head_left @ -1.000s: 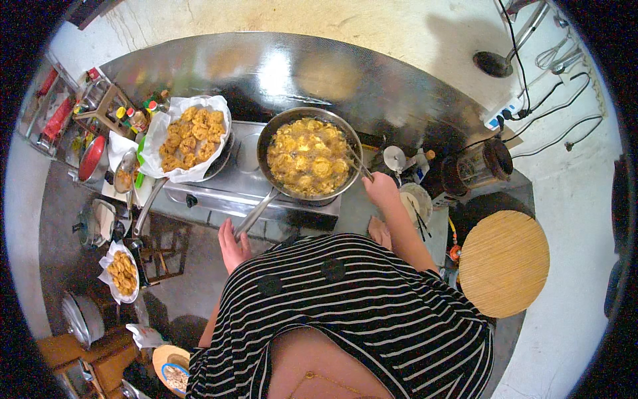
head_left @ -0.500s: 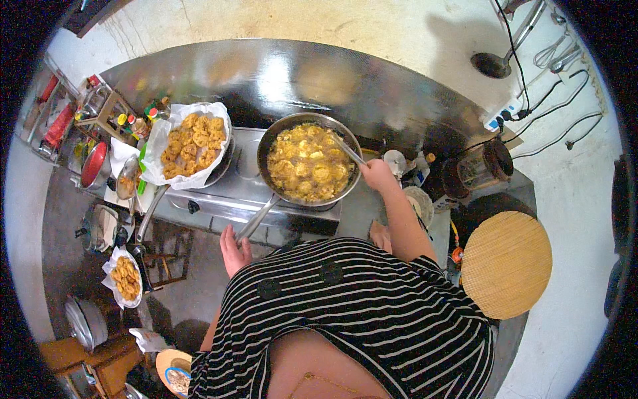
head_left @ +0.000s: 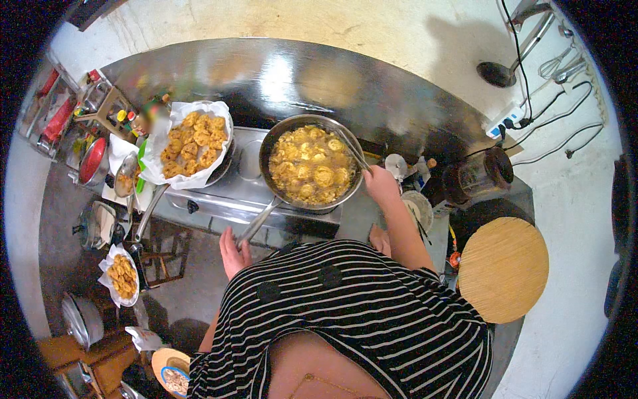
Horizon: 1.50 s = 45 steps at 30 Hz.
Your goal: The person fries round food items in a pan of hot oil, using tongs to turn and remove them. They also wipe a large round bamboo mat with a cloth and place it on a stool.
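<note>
A deep steel frying pan stands on the right side of the stove, filled with bubbling oil and several golden battered pieces. My right hand is closed round a long metal utensil that slopes into the pan at its right rim; its working end is hard to make out. Beside the end of the pan's handle is my left hand, fingers stretched and thumb apart. Whether it touches the handle, I cannot tell. A paper-lined pan of browned fried pieces sits to the left.
Bottles and a red bowl crowd the left counter. Lower left, a lined dish holds more fried pieces. A round woven lid, a glass jar blender and cords lie to the right. A ladle hangs on the wall.
The utensil in my right hand has shifted slightly right and down along the pan's rim. My left hand stays by the handle. The whole view has moved a little.
</note>
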Tool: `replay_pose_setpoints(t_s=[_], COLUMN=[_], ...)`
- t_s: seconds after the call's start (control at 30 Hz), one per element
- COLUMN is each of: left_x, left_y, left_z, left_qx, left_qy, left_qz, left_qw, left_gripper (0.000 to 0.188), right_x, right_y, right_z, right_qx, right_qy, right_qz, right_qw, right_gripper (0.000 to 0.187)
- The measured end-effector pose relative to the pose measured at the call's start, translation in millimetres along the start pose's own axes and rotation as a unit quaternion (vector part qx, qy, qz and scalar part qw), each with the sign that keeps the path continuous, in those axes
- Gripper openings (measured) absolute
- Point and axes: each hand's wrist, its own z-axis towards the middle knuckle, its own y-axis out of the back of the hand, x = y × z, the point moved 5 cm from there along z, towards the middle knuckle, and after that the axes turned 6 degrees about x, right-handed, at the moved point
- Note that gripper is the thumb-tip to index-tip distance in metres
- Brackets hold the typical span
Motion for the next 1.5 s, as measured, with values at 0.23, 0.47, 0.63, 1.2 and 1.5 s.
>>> replay_pose_setpoints(t_s=[0.23, 0.47, 0.63, 1.2, 1.5], left_x=[0.7, 4.2, -3.3, 1.1, -4.2], left_y=[-0.2, 1.4, 5.0, 3.1, 2.8], left_z=[3.8, -0.8, -0.4, -7.9, -10.4], left_qx=[0.003, -0.012, -0.003, -0.013, -0.015], left_qy=[0.000, -0.010, 0.012, 0.017, 0.015], left_qz=[0.005, 0.012, -0.001, -0.005, -0.001], left_qw=[1.000, 1.000, 1.000, 1.000, 1.000], left_gripper=[0.055, 0.055, 0.055, 0.055, 0.052], right_x=[20.7, 36.1, 42.3, 24.0, 17.3], right_y=[-4.6, -9.3, -23.1, 0.7, 21.6], right_z=[25.2, 11.8, 25.9, 25.8, 8.7], right_qx=[0.016, 0.030, 0.018, -0.002, -0.049], right_qy=[0.048, 0.066, 0.086, 0.021, 0.011], right_qz=[-0.136, -0.190, -0.233, -0.150, -0.145], right_qw=[0.989, 0.979, 0.969, 0.989, 0.988], right_gripper=[0.027, 0.028, 0.027, 0.029, 0.032])
